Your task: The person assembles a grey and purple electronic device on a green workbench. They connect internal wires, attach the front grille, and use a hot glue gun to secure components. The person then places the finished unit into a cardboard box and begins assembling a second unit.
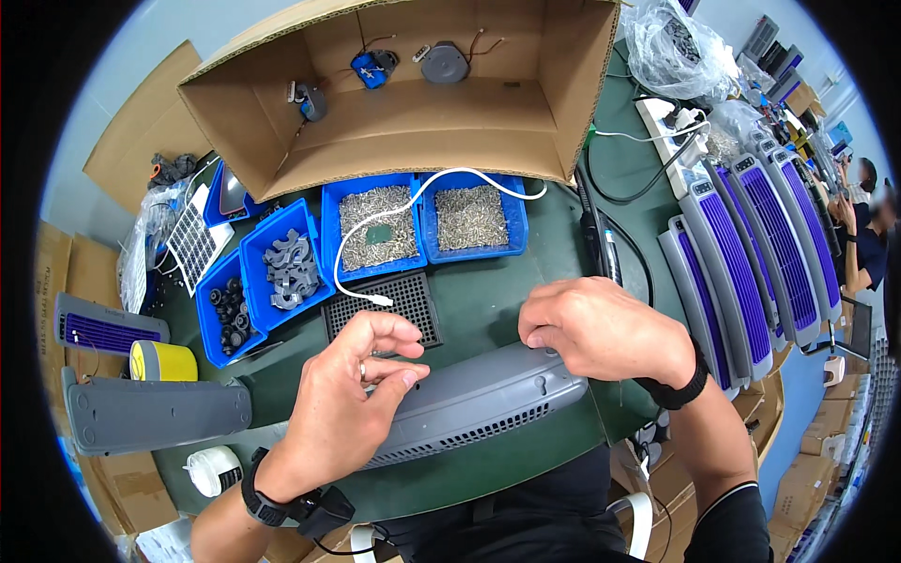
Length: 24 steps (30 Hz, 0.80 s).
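Observation:
A long grey plastic housing (469,394) with rows of vent slots lies across the table in front of me. Over its left part is my left hand (352,389), fingers curled and the thumb brought close to the other fingertips. Whatever is between them, if anything, is too small to name. At the housing's right end, my right hand (596,324) is closed, its fingertips pressed together at the top edge beside a small dark round spot. The palm and knuckles hide what those fingers grip.
Blue bins hold metal screws (469,216), grey clips (291,272) and black round parts (233,314). A black grid tray (385,310) and white cable (375,225) lie beyond my hands. An open cardboard box (422,117) stands behind; purple-grilled units (770,249) line the right.

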Motion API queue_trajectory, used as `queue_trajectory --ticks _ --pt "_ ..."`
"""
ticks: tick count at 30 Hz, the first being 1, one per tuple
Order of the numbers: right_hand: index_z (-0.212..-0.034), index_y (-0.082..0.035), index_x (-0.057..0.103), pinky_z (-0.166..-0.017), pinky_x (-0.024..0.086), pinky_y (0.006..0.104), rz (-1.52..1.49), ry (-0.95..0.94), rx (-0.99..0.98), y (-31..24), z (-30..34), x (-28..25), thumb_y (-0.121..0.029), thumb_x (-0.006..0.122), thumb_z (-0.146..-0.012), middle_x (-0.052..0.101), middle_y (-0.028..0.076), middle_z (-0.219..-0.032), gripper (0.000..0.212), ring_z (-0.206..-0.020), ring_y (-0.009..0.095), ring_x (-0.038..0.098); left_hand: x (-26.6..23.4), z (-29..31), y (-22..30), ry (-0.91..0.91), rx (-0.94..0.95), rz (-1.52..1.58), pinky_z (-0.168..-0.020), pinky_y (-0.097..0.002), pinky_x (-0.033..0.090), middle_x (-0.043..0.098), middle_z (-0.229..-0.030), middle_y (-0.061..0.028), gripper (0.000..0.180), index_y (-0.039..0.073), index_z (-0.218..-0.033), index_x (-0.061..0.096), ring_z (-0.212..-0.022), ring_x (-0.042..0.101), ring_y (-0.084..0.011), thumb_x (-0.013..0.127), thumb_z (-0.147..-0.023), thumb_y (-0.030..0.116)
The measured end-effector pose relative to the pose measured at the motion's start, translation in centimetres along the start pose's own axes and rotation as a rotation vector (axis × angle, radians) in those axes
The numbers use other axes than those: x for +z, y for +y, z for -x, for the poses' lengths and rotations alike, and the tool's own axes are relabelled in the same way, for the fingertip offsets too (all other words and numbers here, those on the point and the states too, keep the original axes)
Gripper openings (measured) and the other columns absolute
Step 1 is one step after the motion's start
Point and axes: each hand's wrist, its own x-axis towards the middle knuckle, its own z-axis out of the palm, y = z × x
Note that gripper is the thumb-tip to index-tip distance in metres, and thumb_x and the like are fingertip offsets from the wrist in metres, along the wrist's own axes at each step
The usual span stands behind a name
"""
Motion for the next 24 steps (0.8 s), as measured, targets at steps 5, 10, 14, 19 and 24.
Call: queue_trajectory --ticks 5,10,14,19,24 --pt "-0.093 0.002 0.071 -0.081 0.055 0.0503 0.069 -0.034 -0.025 -0.5 0.1 -0.5 0.002 0.064 -0.084 0.072 0.017 -0.097 0.012 -0.095 0.041 0.069 -0.3 0.0 -0.7 -0.015 0.083 -0.152 -0.099 -0.0367 0.063 0.062 -0.123 -0.011 0.038 -0.001 -0.128 0.057 -0.116 0.068 -0.0196 0.064 -0.094 -0.017" --pt "-0.1 0.002 0.074 -0.081 0.056 0.0475 0.103 0.129 -0.055 -0.6 1.8 -0.2 0.004 0.063 -0.078 0.072 0.016 -0.099 0.024 -0.094 0.04 0.07 -0.2 0.1 0.2 -0.061 0.075 -0.233 -0.096 -0.0352 0.062 0.07 -0.12 -0.0136 0.04 0.001 -0.132 0.057 -0.113 0.074 -0.0234 0.065 -0.095 -0.013" --pt "-0.103 0.003 0.074 -0.074 0.058 0.0407 -0.05 0.427 -0.063 -1.0 4.0 0.8 0.005 0.067 -0.088 0.072 0.016 -0.097 0.016 -0.087 0.036 0.072 -0.3 0.1 0.4 -0.105 0.015 -0.289 -0.095 -0.0343 0.062 0.074 -0.115 -0.0144 0.041 0.003 -0.134 0.058 -0.111 0.076 -0.025 0.065 -0.096 -0.011" --pt "-0.105 0.002 0.076 -0.068 0.057 0.0345 -0.202 0.625 0.055 -1.2 8.8 2.6 0.008 0.07 -0.089 0.075 0.016 -0.094 0.018 -0.079 0.03 0.074 -0.5 0.5 0.4 -0.148 0.087 -0.408 -0.094 -0.0363 0.061 0.074 -0.117 -0.0181 0.043 0.002 -0.138 0.057 -0.112 0.076 -0.0271 0.063 -0.097 -0.01" --pt "-0.104 0.002 0.079 -0.067 0.058 0.0309 -0.355 0.768 0.246 -1.1 13.6 6.8 0.007 0.07 -0.091 0.078 0.015 -0.086 0.017 -0.074 0.023 0.076 -0.5 0.8 0.9 -0.196 0.169 -0.472 -0.096 -0.0374 0.06 0.074 -0.12 -0.0208 0.044 0.001 -0.14 0.056 -0.114 0.075 -0.0301 0.059 -0.098 -0.011"
